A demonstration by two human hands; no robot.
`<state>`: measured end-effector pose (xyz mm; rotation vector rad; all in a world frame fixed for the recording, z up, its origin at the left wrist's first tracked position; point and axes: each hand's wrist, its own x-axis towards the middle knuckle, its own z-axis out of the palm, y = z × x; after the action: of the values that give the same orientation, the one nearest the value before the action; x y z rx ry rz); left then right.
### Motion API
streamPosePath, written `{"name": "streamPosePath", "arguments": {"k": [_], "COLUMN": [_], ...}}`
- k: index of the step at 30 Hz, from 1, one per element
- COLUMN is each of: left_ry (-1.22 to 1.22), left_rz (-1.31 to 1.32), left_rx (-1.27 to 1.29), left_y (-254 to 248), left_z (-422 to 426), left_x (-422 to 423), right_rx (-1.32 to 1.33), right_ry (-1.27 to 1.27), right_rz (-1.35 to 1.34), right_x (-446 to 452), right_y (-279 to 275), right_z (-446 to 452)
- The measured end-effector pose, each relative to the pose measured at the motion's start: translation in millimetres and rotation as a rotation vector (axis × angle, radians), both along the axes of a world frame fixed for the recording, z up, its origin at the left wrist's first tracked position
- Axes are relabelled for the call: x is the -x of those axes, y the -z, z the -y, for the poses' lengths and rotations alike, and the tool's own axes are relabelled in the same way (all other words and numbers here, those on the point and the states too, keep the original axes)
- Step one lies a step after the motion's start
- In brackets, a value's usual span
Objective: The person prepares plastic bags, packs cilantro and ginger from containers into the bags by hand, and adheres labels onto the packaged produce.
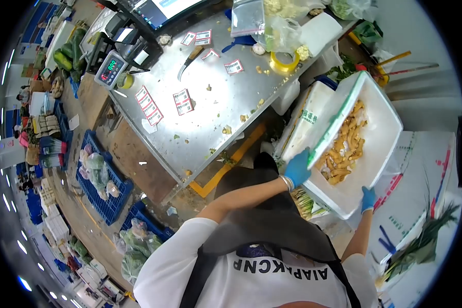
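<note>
A white foam box (382, 120) with pieces of ginger (344, 146) inside is tilted at my right side. My left hand (297, 169), in a blue glove, is closed on its left rim, by a strip of green tape. At the near right corner, my right hand (368, 199), also gloved in blue, grips the same box; part of its fingers is hidden. The ginger lies gathered toward the left part of the box. Right behind my left hand stands another white foam box (305, 120) with green print.
On the metal table (205, 123) lie label sheets (183, 101), a curved knife (190, 62), yellow tape (284, 62) and vegetable scraps. A scale (111, 69) sits at its left corner. Blue pallets (105, 177) with bagged vegetables are on the floor. Leafy greens (421, 246) lie to the right.
</note>
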<state>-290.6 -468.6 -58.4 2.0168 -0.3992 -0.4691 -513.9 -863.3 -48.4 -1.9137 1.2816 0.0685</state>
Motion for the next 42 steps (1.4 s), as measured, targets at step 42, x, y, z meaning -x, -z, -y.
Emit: {"name": "streamPosePath", "arguments": {"k": [42], "left_ry": [-1.057], "left_rz": [0.265], "left_rx": [-0.844], "left_y": [48], "left_z": [-324], "left_x": [-160], "right_rx": [0.601], "right_ry": [-1.341], "right_rz": [0.466], "right_x": [-434], "right_y": [24], "right_z": [-486]}}
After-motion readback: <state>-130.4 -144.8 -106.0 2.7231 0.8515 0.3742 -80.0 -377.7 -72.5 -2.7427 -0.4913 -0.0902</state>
